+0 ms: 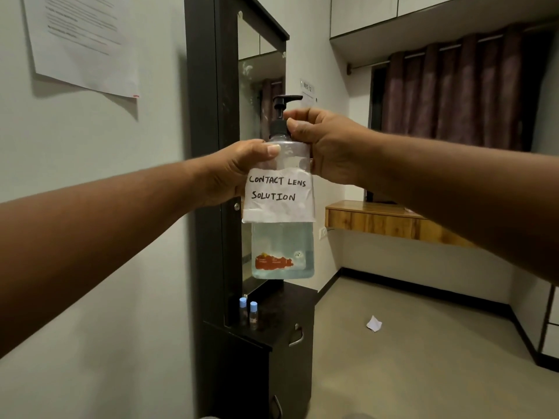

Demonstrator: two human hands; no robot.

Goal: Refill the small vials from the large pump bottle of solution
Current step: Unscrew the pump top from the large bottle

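I see a pale-walled room with a dark mirror cabinet [208,176] ahead. In front of its mirror I hold the pump bottle [282,249] upright in the air, paper label reading "CONTACT LENS SOLUTION". My left hand [233,173] wraps the bottle's shoulder; my right hand [326,143] pinches the black collar under the pump. Two blue-capped vials [248,313] stand on the cabinet's tabletop [284,316], below the bottle.
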